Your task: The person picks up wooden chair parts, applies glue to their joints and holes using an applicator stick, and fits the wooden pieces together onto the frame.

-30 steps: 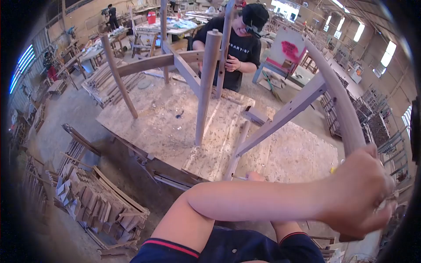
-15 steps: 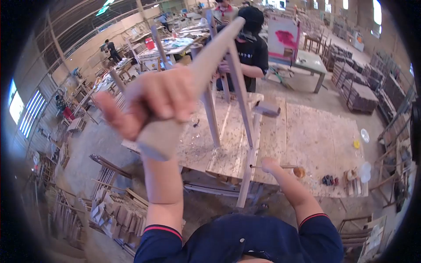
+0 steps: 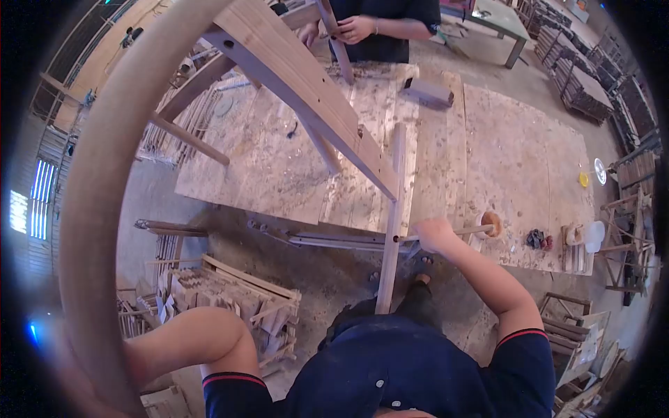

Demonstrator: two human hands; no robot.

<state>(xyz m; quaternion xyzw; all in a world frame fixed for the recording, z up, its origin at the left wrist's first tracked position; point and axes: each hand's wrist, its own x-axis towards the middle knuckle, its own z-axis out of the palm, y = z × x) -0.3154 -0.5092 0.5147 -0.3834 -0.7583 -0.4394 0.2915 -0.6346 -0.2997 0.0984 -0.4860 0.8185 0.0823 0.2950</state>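
Observation:
A wooden chair frame (image 3: 300, 76), with dark holes in its flat rail, stretches across the view above the workbench. Its thick curved piece (image 3: 94, 181) looms close at the left. Around the low end of that piece is my left hand (image 3: 132, 364), closed; its fingers are blurred and partly hidden behind the wood. My right hand (image 3: 433, 234) is closed on a thin wooden stick (image 3: 470, 230). The stick's left tip is beside a hole in a square wooden leg (image 3: 391, 258); its right end overlaps a pot of brown stuff (image 3: 492, 223).
Across the workbench (image 3: 516, 153) a co-worker's hand (image 3: 355, 29) holds a wooden part of the frame. A wooden block (image 3: 428, 92) lies on the bench. A dark rag (image 3: 535, 239) and a white cup (image 3: 594, 235) are at right. Stacked wood pieces (image 3: 230, 292) stand low left.
My left hand has moved down and left, and the curved wood has swung with it toward me. The view has tipped downward. My right hand keeps the stick near the leg's hole.

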